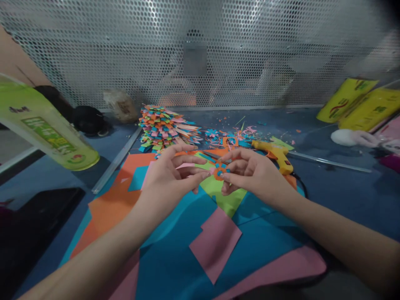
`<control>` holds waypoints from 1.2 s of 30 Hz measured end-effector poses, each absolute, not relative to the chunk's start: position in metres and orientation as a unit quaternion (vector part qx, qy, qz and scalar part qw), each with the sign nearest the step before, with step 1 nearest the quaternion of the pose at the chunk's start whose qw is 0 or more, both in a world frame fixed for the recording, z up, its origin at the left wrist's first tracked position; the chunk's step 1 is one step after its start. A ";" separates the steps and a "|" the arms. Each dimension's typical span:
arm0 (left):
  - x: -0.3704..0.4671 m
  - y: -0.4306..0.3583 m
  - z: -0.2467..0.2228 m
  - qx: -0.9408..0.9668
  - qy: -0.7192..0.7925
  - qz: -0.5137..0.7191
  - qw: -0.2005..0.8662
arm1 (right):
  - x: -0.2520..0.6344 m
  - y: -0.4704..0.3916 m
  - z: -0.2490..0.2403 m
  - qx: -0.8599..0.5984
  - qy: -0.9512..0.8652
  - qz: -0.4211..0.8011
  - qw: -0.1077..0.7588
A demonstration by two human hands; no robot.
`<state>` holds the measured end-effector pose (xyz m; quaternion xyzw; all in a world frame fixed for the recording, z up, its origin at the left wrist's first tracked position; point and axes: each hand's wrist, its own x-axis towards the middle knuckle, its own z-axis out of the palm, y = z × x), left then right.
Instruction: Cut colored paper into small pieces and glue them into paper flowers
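Here the small orange-and-blue paper flower [220,170] sits pinched in the right hand [250,175] fingertips, above the lime paper sheet [225,196]. The left hand [170,179] points its loosely curled, empty fingers rightward, fingertips just beside the flower's left edge.

the head camera is looking forward and down, close over the table [343,196], facing the mesh wall [200,50] along its far edge.
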<state>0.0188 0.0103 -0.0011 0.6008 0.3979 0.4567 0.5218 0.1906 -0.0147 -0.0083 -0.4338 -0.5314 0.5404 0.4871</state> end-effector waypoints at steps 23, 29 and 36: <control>0.016 0.014 0.004 0.585 0.419 0.477 0.505 | 0.195 -0.010 -0.013 -0.440 -0.497 0.556 0.500; 0.016 0.020 0.000 0.596 0.421 0.458 0.507 | 0.198 -0.007 -0.017 -0.428 -0.425 0.596 0.531; 0.035 0.007 -0.006 0.543 0.387 0.424 0.613 | 0.195 -0.007 -0.019 -0.430 -0.473 0.555 0.532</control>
